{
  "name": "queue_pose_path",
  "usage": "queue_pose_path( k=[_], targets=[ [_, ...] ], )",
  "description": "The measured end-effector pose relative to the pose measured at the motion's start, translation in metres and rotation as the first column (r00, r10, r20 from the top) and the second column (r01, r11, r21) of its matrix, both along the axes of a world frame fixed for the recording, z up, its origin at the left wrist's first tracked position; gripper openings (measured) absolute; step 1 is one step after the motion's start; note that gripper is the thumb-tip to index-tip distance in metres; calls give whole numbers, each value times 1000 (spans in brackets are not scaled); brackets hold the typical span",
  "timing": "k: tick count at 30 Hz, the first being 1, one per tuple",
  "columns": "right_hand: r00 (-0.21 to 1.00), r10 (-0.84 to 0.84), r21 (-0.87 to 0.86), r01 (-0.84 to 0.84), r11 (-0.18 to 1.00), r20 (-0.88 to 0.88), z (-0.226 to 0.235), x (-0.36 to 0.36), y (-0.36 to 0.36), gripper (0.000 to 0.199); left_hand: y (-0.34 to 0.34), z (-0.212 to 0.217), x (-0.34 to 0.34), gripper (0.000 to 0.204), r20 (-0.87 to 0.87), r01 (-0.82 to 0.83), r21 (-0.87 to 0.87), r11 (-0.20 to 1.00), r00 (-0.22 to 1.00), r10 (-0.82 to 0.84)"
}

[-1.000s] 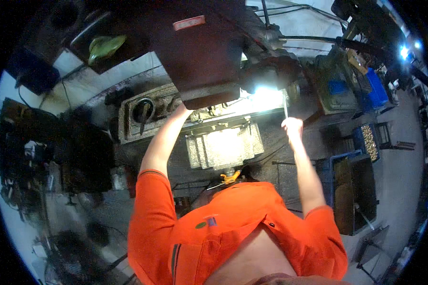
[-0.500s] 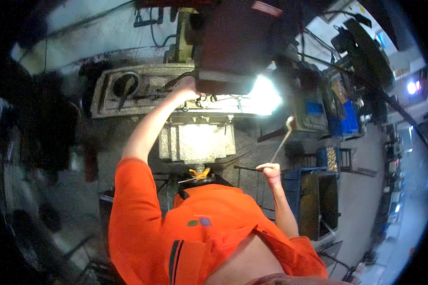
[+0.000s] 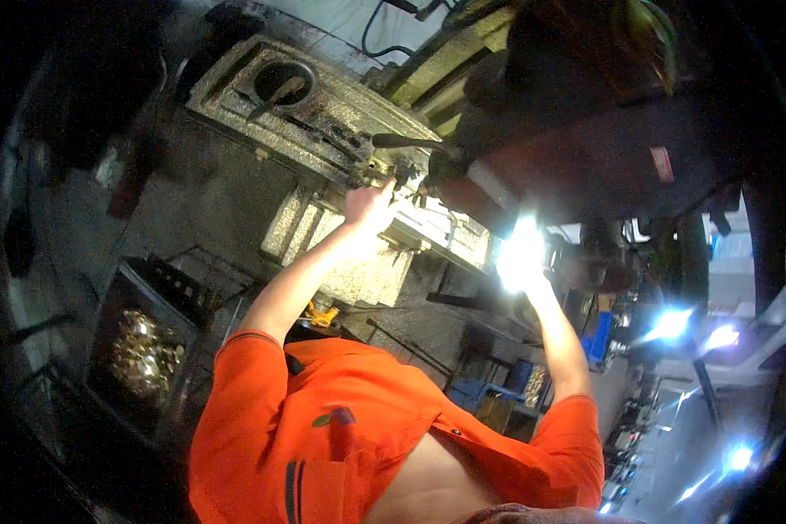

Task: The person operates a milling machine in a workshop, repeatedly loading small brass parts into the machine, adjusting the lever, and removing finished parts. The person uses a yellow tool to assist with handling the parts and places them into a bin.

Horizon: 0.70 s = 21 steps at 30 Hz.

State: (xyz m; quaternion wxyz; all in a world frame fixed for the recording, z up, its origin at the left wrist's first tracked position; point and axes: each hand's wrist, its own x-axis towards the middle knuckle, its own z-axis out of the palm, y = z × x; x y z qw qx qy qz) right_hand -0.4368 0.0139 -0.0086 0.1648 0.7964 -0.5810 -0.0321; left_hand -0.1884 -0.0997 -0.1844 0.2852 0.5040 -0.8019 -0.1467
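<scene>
My left hand reaches over the front edge of the machine table. Its thumb points up beside a small dark metal fixture; the other fingers look curled, and what they hold, if anything, is hidden. A dark lever sticks out of the machine head just above. My right hand is raised beside a glaring work lamp. The glare washes out its fingers, and no rod shows in it. The dark machine head hangs between and above both hands.
A round dark opening or dish is at the table's far left end. Below left stands a bin of shiny metal parts. A yellow-orange item lies by my waist. Blue crates stand at the right, partly behind my right arm.
The view has turned, so the machine now slants down to the right. My right hand, which held a thin rod with a pale hooked end, has risen to the lamp. My left hand now shows beside the fixture.
</scene>
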Motion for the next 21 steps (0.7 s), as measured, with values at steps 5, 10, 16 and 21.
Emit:
queue_pose_path(
  k=[5,10,16,21],
  targets=[
    [978,-145,286,97,953,153,26,-4,-33,14,4,0,1,47,-88,9,46,999,996,-5],
    [971,-148,336,79,939,186,39,-1,-45,13,3,-13,2,45,-86,41,23,999,996,-38],
    [966,-158,342,81,936,203,49,1,-42,13,3,-8,-4,43,-39,45,70,997,998,-42],
    [966,-145,336,66,940,214,49,7,-49,13,1,-19,-4,43,-104,11,0,1000,995,-11]
  ],
)
